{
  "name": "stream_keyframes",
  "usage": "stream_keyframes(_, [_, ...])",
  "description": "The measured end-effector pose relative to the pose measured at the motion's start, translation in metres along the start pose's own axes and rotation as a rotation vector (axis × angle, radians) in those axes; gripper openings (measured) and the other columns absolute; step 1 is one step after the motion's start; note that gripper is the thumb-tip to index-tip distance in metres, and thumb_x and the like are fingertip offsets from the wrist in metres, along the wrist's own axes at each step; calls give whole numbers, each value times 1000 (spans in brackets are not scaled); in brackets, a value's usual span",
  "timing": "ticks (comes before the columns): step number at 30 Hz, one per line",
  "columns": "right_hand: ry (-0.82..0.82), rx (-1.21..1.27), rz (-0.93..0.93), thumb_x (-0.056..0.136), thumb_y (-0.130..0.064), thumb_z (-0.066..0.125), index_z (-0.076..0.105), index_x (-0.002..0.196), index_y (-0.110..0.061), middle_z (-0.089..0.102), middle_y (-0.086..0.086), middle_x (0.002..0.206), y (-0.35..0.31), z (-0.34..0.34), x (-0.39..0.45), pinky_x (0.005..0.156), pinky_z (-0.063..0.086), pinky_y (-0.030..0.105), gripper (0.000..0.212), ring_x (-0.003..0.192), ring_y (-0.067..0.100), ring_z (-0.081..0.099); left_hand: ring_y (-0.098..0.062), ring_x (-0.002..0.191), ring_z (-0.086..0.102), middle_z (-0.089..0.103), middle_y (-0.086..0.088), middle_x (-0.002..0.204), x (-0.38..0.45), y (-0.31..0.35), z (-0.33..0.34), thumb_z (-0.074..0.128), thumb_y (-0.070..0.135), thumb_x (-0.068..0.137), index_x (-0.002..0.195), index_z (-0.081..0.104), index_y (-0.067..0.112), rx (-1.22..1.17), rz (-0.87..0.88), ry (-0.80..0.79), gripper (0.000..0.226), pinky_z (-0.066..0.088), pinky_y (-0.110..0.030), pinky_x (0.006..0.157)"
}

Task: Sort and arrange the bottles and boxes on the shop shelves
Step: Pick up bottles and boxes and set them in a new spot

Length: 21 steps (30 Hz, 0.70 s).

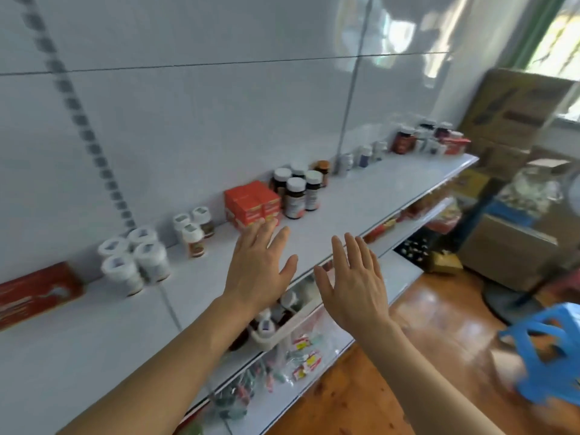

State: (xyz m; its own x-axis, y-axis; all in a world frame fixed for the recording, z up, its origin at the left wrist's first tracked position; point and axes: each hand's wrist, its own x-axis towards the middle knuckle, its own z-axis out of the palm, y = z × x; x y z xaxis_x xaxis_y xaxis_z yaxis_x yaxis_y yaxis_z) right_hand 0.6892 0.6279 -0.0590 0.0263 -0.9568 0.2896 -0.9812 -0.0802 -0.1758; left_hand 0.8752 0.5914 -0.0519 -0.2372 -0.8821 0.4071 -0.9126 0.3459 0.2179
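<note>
Bottles and boxes stand in small clusters along the back of the top shelf, close to the white wall panel, which leaves the front strip of the shelf bare. Each cluster seems grouped by kind: four white-capped tubs at the left, three small labelled bottles next, then the orange boxes, then the dark bottles with white lids, with more bottles blurred at the far end. All bottles stand upright, long axis vertical, caps up; the orange boxes sit squarely, faces toward the aisle. A red flat box lies at the far left, its length running along the shelf.

The left hand hovers with its grip released, fingers straight, fingertips just at the front of the orange boxes, probably about to push or square them. The right hand is likewise released and holds nothing, poised over the shelf edge.
</note>
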Motion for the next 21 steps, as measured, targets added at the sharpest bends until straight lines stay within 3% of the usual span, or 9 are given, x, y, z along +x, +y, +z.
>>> stream_keyframes(7, [39, -64, 149, 98, -61, 18, 17, 156, -18, 17, 7, 163, 130, -14, 46, 122, 6, 40, 72, 151, 25, 7, -28, 144, 27, 41, -9, 152, 104, 97, 75, 35, 53, 93, 144, 44, 19, -88, 138, -54, 62, 24, -46, 118])
stream_keyframes(13, [102, -126, 224, 98, -58, 24, 26, 153, -16, 26, 9, 160, 229, -32, 119, 123, 15, 43, 69, 150, 26, 14, -25, 145, 26, 36, -5, 155, 216, 170, 124, 28, 57, 94, 148, 39, 22, -148, 182, -70, 65, 21, -43, 120])
stream_keyframes(21, [107, -116, 280, 97, -59, 22, 23, 155, -17, 24, 8, 161, 348, -35, 206, 123, 15, 43, 71, 151, 25, 12, -23, 143, 30, 40, -5, 153, 336, 245, 190, 37, 52, 97, 147, 40, 22, -147, 228, -122, 58, 23, -39, 118])
